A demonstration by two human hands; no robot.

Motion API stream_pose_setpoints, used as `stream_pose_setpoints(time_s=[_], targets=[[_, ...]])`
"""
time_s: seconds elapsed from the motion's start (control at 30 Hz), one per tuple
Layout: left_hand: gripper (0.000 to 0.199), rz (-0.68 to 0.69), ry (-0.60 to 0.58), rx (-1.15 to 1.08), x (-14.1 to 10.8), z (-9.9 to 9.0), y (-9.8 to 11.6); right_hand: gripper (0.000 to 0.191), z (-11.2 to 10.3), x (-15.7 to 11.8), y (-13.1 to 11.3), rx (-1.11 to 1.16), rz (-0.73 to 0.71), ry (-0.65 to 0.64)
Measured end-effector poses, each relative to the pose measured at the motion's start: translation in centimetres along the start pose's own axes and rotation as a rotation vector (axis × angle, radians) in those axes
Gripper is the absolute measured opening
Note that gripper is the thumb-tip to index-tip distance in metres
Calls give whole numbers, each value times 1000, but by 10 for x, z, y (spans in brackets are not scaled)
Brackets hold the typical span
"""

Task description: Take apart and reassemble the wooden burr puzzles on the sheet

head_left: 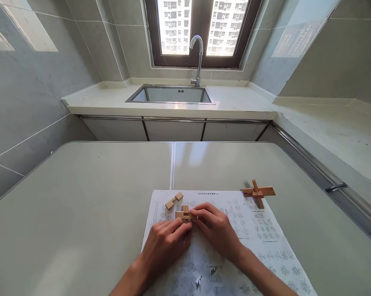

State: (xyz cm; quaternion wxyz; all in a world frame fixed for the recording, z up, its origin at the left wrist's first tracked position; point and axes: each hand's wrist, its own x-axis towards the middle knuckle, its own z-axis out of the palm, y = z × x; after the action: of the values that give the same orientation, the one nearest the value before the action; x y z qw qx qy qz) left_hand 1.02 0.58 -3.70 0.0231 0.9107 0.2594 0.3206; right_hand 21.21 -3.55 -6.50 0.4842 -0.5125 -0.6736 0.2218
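Joined light wooden blocks point(184, 213) are pinched between both hands above a printed sheet. My left hand point(169, 240) has its fingers closed on the lower left side of these blocks. From the right, my right hand point(214, 228) grips them with thumb and fingertips; parts of the blocks are hidden by the fingers. Just up and left of the hands, a loose notched wooden piece point(174, 200) lies on the sheet point(234, 255), which shows rows of small line drawings.
A darker wooden cross-shaped piece point(258, 193) rests at the sheet's upper right corner. Beneath everything is a pale table point(80, 205) with a centre seam. Beyond it are a counter point(234, 96), a sink point(173, 95), a tap point(199, 59) and a window.
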Motion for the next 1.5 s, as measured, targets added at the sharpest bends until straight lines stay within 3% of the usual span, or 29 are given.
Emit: stream_pose_setpoints(time_s=[0.2, 0.57, 0.67, 0.87, 1.03, 1.5], targets=[[23, 2, -17, -20, 2, -4, 2, 25, 2, -2, 2, -78, -74, -1], [25, 8, -57, -66, 5, -8, 0, 25, 3, 0, -8, -274, -29, -18], [25, 24, -60, -68, 7, -11, 0, 26, 3, 1, -7, -214, 13, -35], [22, 86, -81, -122, 6, -10, -1, 48, -1, 4, -6, -92, -13, -134], [23, 117, -109, -135, 4, -9, 0, 42, -5, 5, -6, -67, -9, -217], [21, 134, -153, -154, -1, -8, -1, 31, -10, 9, -11, 11, 135, -245]])
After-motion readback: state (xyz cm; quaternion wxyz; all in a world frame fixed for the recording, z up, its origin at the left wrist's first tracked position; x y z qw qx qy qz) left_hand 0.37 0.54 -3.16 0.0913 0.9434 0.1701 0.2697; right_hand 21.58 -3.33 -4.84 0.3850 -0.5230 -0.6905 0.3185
